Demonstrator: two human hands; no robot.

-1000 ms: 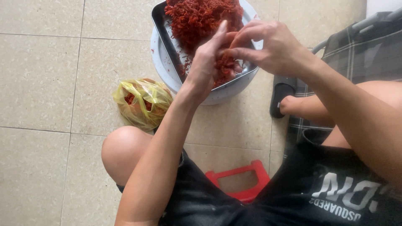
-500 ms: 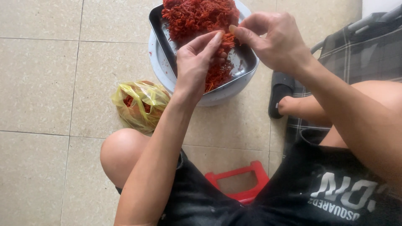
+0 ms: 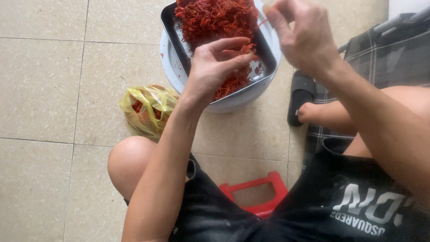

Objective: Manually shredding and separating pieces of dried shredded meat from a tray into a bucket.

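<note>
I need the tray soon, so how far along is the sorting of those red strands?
Done: little shows; a yellow bag on the floor holds some red bits. In hand: the left hand holds strands over the metal tray, and the right hand pinches one thin strand lifted above it. Left: a big heap of red strands fills the tray, so most seems undone.

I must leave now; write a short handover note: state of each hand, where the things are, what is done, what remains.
Left hand: fingers curled on the red shredded strands in the rectangular metal tray.
Right hand: raised above the tray, pinching one thin red strand.
Tray sits on a round white basin; yellow plastic bag with red bits lies beside it.
Done: cannot tell.
Left: a large heap remains in the tray.
</note>
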